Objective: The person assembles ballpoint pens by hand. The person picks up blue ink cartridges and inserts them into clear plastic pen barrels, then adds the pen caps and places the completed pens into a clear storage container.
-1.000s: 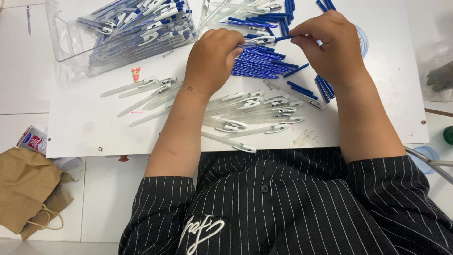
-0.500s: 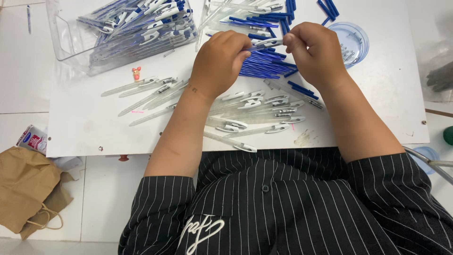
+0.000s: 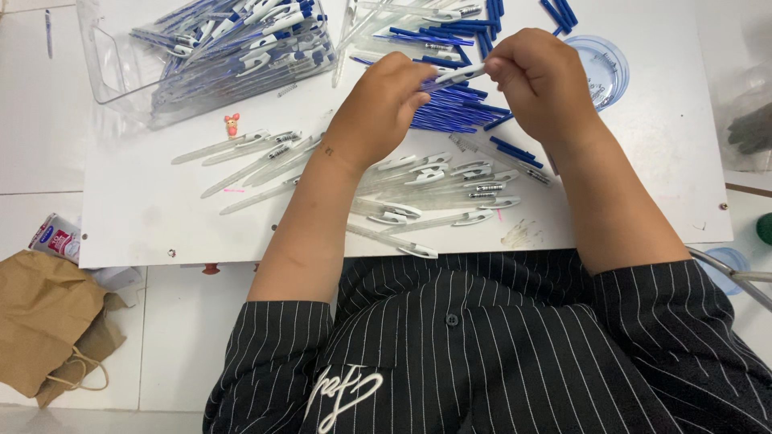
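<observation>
Both hands on one pen, mid-surface

Left hand [image 3: 378, 108] and right hand [image 3: 543, 84] pinch a slim clear plastic pen barrel [image 3: 457, 76] between them, just above the blue refill pile [image 3: 450, 116] on the white surface [image 3: 145, 209].

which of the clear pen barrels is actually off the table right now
Only the pen barrel pinched between the left hand and the right hand, held above the blue refills. All the other clear barrels lie flat on the white board.
</observation>
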